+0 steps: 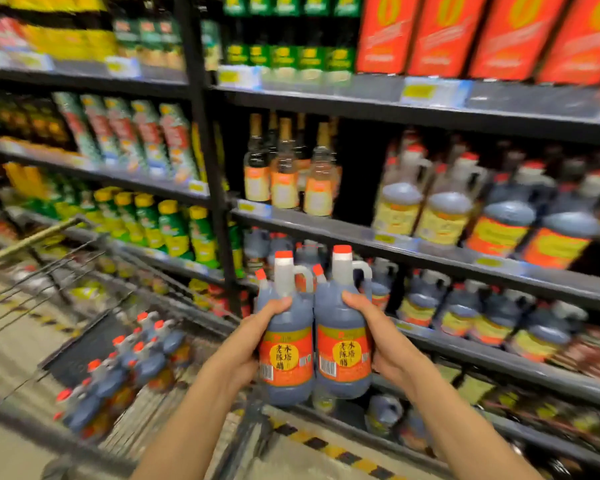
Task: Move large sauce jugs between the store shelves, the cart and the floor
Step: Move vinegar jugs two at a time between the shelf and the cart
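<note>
head | left hand (pixel 257 336) is clasping the left jug (pixel 286 344), right hand (pixel 374 336) is clasping the right jug (pixel 342 341), jugs upright and touching, at 6 o'clock before the shelves (pixel 430 252) | open air is lying around them | cart (pixel 94 358) at 8 o'clock is holding more dark jugs (pixel 125 368) lying down

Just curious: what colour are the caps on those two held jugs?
Red caps, clearest in the head view.
</note>
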`<state>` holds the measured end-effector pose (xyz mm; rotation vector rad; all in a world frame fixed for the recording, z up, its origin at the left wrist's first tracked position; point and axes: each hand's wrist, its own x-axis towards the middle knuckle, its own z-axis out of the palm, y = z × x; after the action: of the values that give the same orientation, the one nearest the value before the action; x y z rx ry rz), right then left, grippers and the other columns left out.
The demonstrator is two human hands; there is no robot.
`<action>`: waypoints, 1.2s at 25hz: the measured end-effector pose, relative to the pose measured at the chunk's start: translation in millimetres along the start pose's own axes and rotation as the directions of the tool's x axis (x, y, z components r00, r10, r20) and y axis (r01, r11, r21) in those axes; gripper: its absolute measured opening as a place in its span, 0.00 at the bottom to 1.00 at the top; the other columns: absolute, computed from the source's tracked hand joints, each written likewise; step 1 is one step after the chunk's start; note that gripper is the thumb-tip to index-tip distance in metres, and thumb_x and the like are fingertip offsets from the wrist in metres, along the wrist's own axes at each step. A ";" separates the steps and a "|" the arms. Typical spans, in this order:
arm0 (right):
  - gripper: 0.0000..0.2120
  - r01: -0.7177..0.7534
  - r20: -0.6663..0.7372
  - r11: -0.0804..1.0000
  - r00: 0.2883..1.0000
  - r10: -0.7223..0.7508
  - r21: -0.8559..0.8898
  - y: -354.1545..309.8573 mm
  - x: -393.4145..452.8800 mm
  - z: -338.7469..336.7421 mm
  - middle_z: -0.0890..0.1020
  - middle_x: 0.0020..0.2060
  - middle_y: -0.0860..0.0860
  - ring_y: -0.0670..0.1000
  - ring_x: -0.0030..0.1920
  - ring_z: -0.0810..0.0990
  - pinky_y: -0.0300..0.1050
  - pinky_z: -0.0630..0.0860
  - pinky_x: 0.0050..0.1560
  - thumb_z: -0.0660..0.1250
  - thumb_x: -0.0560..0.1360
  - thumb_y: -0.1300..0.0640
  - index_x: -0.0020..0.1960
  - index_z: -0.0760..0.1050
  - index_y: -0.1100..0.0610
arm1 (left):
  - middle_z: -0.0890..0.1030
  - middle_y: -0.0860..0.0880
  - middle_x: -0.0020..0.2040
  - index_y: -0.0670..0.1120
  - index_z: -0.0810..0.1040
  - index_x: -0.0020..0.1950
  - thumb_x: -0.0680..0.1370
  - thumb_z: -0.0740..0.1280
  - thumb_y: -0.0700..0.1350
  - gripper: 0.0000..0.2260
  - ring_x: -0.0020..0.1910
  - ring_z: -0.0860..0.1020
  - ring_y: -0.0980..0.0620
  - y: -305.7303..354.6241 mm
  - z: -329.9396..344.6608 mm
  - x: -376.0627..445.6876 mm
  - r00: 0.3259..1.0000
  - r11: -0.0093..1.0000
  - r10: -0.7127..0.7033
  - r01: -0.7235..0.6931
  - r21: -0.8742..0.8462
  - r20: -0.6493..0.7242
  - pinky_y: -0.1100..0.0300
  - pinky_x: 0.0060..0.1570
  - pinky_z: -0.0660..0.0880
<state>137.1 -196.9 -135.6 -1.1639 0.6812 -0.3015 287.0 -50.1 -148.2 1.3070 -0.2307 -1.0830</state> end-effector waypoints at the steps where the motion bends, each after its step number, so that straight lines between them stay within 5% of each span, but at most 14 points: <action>1: 0.24 0.007 -0.049 1.000 0.999 -0.006 0.010 -7.4 -14.3 -22.4 0.87 0.54 0.59 0.60 0.51 0.87 0.52 0.84 0.50 0.69 0.73 0.45 0.65 0.80 0.54 | 0.85 0.38 0.56 0.44 0.82 0.63 0.66 0.77 0.55 0.28 0.57 0.83 0.36 -1.2 25.3 4.8 0.998 1.000 -0.017 0.016 0.019 0.059 0.40 0.64 0.76; 4: 0.22 0.055 -0.194 0.998 0.980 -0.047 0.035 -30.0 -53.7 -95.5 0.87 0.53 0.59 0.59 0.49 0.87 0.51 0.84 0.47 0.68 0.74 0.44 0.63 0.81 0.55 | 0.85 0.37 0.56 0.44 0.83 0.61 0.67 0.77 0.55 0.27 0.59 0.82 0.35 -8.9 109.4 20.1 0.975 0.995 -0.079 0.063 0.083 0.208 0.39 0.65 0.75; 7: 0.24 0.107 -0.296 0.994 0.951 -0.093 0.034 -46.9 -87.4 -165.3 0.87 0.52 0.59 0.59 0.48 0.88 0.52 0.84 0.48 0.69 0.73 0.43 0.63 0.81 0.55 | 0.86 0.38 0.53 0.45 0.86 0.54 0.68 0.75 0.54 0.19 0.51 0.85 0.39 -21.6 193.7 32.3 0.948 0.991 -0.103 0.074 0.107 0.302 0.45 0.56 0.81; 10: 0.26 0.129 -0.384 0.991 0.917 -0.108 0.029 -59.4 -113.3 -244.7 0.87 0.52 0.60 0.61 0.50 0.87 0.53 0.84 0.50 0.70 0.71 0.42 0.63 0.81 0.56 | 0.86 0.39 0.54 0.44 0.85 0.57 0.68 0.77 0.53 0.21 0.54 0.84 0.38 -44.1 281.3 46.9 0.926 0.988 -0.127 0.086 0.129 0.356 0.46 0.56 0.80; 22: 0.13 0.163 -0.339 0.986 0.930 -0.143 0.030 -140.3 -144.5 -484.7 0.89 0.42 0.53 0.52 0.39 0.88 0.44 0.83 0.35 0.68 0.76 0.45 0.56 0.82 0.51 | 0.87 0.40 0.53 0.46 0.84 0.58 0.69 0.74 0.55 0.20 0.51 0.85 0.39 -73.5 527.1 86.7 0.945 0.993 -0.061 0.026 0.113 0.321 0.45 0.56 0.79; 30: 0.23 0.219 -0.343 0.973 0.922 -0.181 0.075 -185.1 -114.8 -525.0 0.86 0.55 0.60 0.62 0.57 0.85 0.60 0.79 0.63 0.70 0.76 0.41 0.65 0.81 0.54 | 0.87 0.41 0.49 0.46 0.84 0.57 0.70 0.76 0.55 0.20 0.52 0.85 0.38 -42.4 578.0 115.8 0.955 0.980 0.019 -0.076 0.182 0.296 0.41 0.61 0.78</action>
<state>-260.5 -593.3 -46.7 -1.0856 0.8313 -0.7155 -69.4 -511.3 -50.8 1.2992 -0.5993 -1.2357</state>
